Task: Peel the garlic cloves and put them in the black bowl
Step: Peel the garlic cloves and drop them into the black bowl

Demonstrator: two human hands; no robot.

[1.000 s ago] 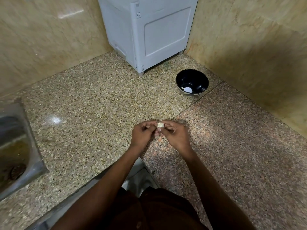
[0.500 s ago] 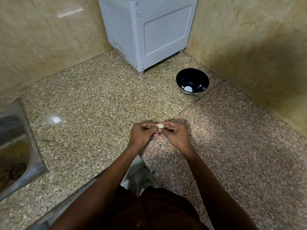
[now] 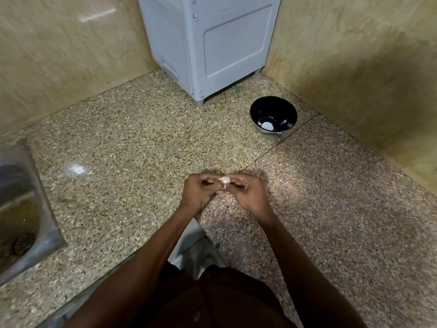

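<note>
A pale garlic clove (image 3: pixel 224 179) is pinched between the fingertips of both hands, just above the speckled granite counter (image 3: pixel 132 147). My left hand (image 3: pixel 201 191) grips it from the left with curled fingers. My right hand (image 3: pixel 248 192) grips it from the right. Most of the clove is hidden by my fingers. The black bowl (image 3: pixel 273 114) stands farther back and to the right, near the wall corner, with something white at its bottom.
A light grey appliance (image 3: pixel 212 43) stands in the back corner, just left of the bowl. A steel sink (image 3: pixel 21 209) is set into the counter at the far left. Beige tiled walls close off the back and right.
Both hands stay together on the clove at the same spot; only the fingers shift slightly. The bowl has not moved.
</note>
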